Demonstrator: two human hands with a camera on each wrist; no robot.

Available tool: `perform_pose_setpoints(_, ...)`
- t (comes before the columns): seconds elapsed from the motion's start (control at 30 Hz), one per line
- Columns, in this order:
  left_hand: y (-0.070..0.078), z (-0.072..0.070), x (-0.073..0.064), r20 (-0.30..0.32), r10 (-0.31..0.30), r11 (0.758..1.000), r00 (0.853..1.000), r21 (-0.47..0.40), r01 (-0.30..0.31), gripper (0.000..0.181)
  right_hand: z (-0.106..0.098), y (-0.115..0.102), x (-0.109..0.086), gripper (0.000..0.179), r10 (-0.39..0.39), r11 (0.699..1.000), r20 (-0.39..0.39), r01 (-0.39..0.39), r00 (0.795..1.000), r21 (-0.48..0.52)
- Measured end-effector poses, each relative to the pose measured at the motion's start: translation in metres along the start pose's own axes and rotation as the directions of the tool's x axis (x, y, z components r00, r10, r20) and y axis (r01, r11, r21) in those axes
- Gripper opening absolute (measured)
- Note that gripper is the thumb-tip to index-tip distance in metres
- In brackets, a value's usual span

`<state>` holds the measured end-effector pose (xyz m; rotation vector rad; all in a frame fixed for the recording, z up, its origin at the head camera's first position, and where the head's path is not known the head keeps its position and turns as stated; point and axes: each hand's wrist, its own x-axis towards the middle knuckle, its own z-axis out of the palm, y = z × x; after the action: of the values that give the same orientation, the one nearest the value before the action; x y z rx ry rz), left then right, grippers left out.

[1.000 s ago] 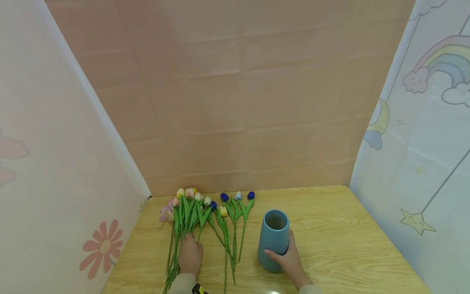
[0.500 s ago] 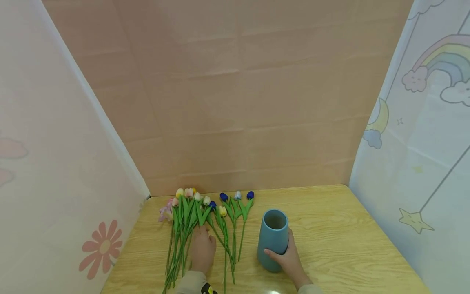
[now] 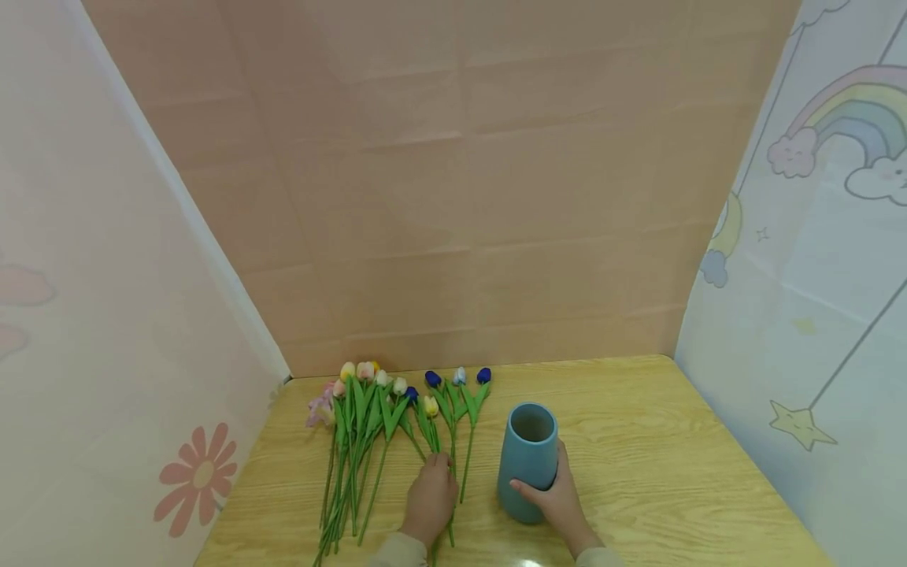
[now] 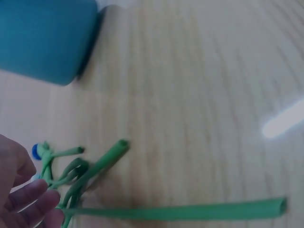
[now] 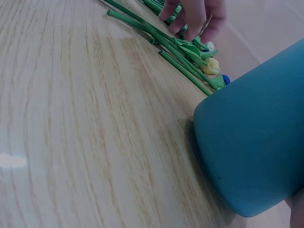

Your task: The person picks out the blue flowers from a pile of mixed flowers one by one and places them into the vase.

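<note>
A blue-grey vase stands upright on the wooden table. My right hand grips its lower right side, with the thumb across the front. My left hand is at the stem of a yellow tulip. In the right wrist view the left fingers hang loosely over the green stems, and the left wrist view shows a gap between thumb and fingers. Beside that tulip lie blue tulips and a pale blue tulip. Part of the yellow tulip's stem is hidden under the hand.
A bunch of pink, white and yellow tulips lies at the table's left, with a lilac flower beside it. The wooden table extends right of the vase. A brown backdrop rises behind, with printed cloth walls at both sides.
My left hand has moved right, from the left bunch of tulips to the yellow tulip's stem. The right hand and vase have stayed in place.
</note>
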<state>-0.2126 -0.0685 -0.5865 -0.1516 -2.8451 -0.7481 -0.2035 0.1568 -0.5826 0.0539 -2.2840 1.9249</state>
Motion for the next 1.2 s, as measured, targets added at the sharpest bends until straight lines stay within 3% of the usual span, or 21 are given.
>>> perform_pose_setpoints(0.13,0.001,0.01,0.0,0.014,0.023,0.999,1.0,0.045,-0.024,0.019,0.0,0.0,0.0,0.093,-0.005,1.0,-0.003,0.005,1.0,0.0)
perform_pose_setpoints(0.37,0.0,0.014,0.007,0.023,-0.008,0.996,1.0,0.09,0.006,0.024,0.0,0.002,-0.001,0.091,0.001,1.0,0.007,-0.001,1.0,0.006)
perform_pose_setpoints(0.63,-0.004,0.018,0.016,0.046,-0.081,0.996,0.996,0.043,0.079,0.018,0.0,0.0,-0.001,0.091,0.0,1.0,0.012,0.0,1.0,0.015)
perform_pose_setpoints(0.9,-0.003,0.02,0.016,0.013,-0.044,0.997,0.999,0.063,0.043,0.013,0.0,0.001,0.0,0.091,0.012,1.0,0.014,-0.012,1.0,0.013)
perform_pose_setpoints(0.97,-0.004,0.02,0.017,0.027,-0.057,0.998,0.998,0.029,0.057,0.009,0.0,0.001,0.0,0.091,0.009,1.0,0.013,-0.009,1.0,0.014)
perform_pose_setpoints(1.07,-0.005,0.018,0.02,0.075,-0.099,0.988,0.992,-0.111,0.107,0.007,0.0,0.003,0.0,0.092,-0.001,1.0,0.014,0.001,1.0,0.017)
perform_pose_setpoints(1.2,-0.008,0.012,0.023,0.135,-0.164,0.934,0.977,-0.299,0.198,0.009,-0.001,0.004,0.0,0.092,-0.008,1.0,0.015,0.008,1.0,0.016)
